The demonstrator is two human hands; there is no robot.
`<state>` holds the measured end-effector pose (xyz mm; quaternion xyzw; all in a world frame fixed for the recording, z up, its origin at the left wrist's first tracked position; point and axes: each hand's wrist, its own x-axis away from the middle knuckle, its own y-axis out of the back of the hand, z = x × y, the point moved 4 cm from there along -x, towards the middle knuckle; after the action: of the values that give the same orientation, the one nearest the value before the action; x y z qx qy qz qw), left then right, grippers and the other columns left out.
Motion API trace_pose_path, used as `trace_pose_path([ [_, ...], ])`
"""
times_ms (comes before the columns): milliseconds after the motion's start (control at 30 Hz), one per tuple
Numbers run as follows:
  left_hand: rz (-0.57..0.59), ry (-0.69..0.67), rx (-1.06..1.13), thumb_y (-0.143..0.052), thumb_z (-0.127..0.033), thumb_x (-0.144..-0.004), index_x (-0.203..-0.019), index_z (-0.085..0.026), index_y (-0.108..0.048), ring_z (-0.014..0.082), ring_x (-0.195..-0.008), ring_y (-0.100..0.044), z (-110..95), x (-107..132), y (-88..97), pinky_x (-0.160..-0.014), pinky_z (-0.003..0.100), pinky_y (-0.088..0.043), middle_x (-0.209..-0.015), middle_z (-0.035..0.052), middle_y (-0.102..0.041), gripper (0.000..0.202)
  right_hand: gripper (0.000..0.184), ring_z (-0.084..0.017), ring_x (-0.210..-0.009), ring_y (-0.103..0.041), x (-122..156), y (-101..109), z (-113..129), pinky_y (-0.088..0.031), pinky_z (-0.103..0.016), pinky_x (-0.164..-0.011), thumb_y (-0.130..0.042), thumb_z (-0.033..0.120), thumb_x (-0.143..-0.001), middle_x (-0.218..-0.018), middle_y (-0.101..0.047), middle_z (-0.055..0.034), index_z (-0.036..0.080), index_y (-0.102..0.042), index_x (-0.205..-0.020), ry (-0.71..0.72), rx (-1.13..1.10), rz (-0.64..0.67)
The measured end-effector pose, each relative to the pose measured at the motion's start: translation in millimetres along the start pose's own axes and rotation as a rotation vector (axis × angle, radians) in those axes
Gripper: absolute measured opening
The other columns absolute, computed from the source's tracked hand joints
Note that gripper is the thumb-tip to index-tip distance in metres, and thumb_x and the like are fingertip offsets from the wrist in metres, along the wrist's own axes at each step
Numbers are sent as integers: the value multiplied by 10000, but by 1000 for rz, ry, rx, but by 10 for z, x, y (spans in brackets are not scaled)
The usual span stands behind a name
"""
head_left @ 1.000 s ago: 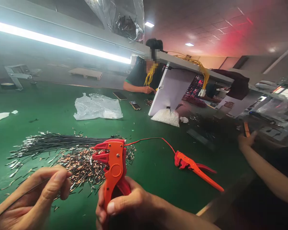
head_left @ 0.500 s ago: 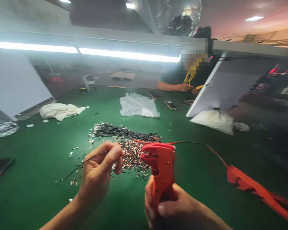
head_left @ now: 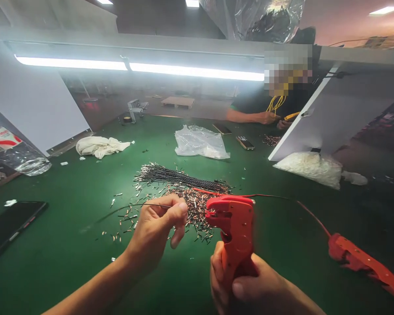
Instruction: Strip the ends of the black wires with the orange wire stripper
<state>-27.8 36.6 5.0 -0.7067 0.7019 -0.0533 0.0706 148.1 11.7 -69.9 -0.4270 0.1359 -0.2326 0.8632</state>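
Between thumb and fingers, my left hand (head_left: 162,227) pinches a thin black wire (head_left: 156,204). One end of it trails off to the left, blurred; the other points at the jaws of a red wire stripper (head_left: 238,234). My right hand (head_left: 246,280) is wrapped round the stripper's handles and holds it upright. Whether the wire tip is inside the jaws I cannot tell. Behind the hands lies a bundle of black wires (head_left: 180,176) with bared ends. Many short black and copper-coloured offcuts (head_left: 197,205) are heaped in front of the bundle.
A second red tool (head_left: 364,262) lies at the right, with a thin red wire (head_left: 282,197) running toward it. A phone (head_left: 16,227) is at the left, a clear plastic bag (head_left: 200,143) farther back. Across the table a person (head_left: 259,114) handles yellow cable.
The whole view has shifted, so things appear farther right. My left hand has brought the wire's near end closer to the stripper's jaws. The right hand still grips the stripper.
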Motion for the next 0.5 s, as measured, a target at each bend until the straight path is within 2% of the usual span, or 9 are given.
trace_pose_path([
  [100, -14, 56, 37, -638, -379, -779, -515, -176, -518, 38, -421, -329, -41, -18, -38, -415, 194, -225, -488, -34, -484, 354, 232, -119, -649, -564, 5, -1, -5, -431, -264, -623, -737, 208, -742, -730, -584, -14, 133, -592, -907, 2, 26, 19],
  [200, -29, 129, 96, -662, -397, -738, -513, -184, -515, 43, -415, -293, -52, -22, -62, -421, 204, -216, -471, -46, -449, 343, 242, -121, -653, -560, 2, 5, -11, -431, -265, -623, -745, 223, -744, -728, -581, -12, 137, -585, -903, 0, 68, 11],
  [300, -3, 192, 148, -651, -426, -750, -514, -192, -499, 44, -397, -228, -30, -11, -79, -427, 221, -184, -440, -63, -396, 365, 259, -120, -648, -548, -11, 9, -14, -437, -271, -621, -757, 231, -736, -725, -573, -5, 147, -576, -901, 9, 73, 2],
  [500, 50, 204, 211, -645, -429, -790, -543, -202, -564, 62, -400, -177, 7, 8, -105, -455, 239, -158, -345, -87, -270, 345, 281, -116, -650, -543, -23, -12, 7, -425, -270, -625, -776, 220, -715, -721, -580, -2, 157, -564, -887, 9, 99, -26],
])
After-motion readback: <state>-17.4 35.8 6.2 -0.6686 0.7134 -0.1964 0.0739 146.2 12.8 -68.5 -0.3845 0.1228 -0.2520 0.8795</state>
